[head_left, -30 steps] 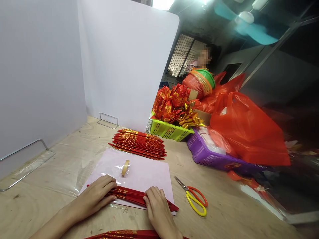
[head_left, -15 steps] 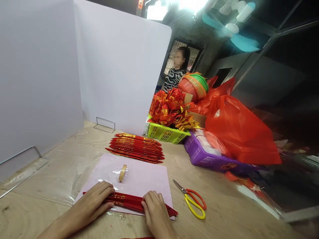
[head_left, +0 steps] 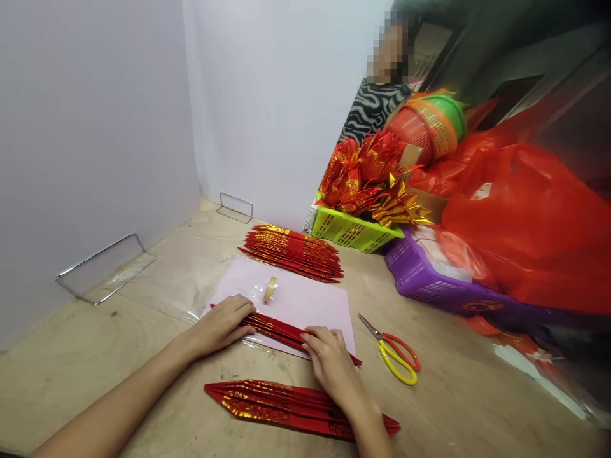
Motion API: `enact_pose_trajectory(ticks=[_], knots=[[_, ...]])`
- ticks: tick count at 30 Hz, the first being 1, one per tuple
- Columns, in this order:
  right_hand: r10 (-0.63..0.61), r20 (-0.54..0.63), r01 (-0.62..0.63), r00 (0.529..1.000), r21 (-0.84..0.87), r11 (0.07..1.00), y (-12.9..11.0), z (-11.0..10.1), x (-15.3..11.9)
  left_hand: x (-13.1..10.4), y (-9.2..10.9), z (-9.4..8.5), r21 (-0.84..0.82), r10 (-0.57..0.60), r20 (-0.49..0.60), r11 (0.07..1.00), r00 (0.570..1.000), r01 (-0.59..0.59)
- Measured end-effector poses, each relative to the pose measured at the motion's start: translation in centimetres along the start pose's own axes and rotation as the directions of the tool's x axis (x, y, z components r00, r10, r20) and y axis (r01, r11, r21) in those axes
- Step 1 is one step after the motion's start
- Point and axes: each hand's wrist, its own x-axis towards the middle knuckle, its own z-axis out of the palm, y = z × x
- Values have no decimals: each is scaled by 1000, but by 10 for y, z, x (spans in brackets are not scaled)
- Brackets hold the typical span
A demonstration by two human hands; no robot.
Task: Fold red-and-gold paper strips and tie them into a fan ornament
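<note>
The left hand (head_left: 226, 326) and right hand (head_left: 329, 359), fingers curled nearly closed, are holding red strips (head_left: 279, 327) on the paper (head_left: 312, 299); scissors (head_left: 381, 336) are lying beside it.

A person's bare left forearm (head_left: 128, 391), long and slender, shows at about eight o'clock, narrowing to a slim wrist (head_left: 189, 345) and a bare left hand (head_left: 228, 322) between seven and eight o'clock. Near five o'clock, a shorter visible stretch of bare right forearm (head_left: 371, 427) joins a bare right hand (head_left: 330, 357) with slim, round-tipped fingers (head_left: 311, 342).
</note>
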Motion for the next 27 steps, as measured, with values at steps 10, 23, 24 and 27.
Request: enact_pose_trajectory(ticks=[10,23,24,27], knots=[[61,46,-58,997,-48,997,2,-5,6,-3,-11,-7,24,-18,64,1000,998,17],[-48,44,53,998,-118,992,-3,14,14,-9,-13,1,134,-92,36,987,995,87],[-34,39,39,999,-110,993,-2,13,15,-9,-15,-3,125,-100,34,988,994,95],[7,29,-4,1000,-114,993,-5,9,17,-11,-20,-15,89,-143,33,986,989,140]])
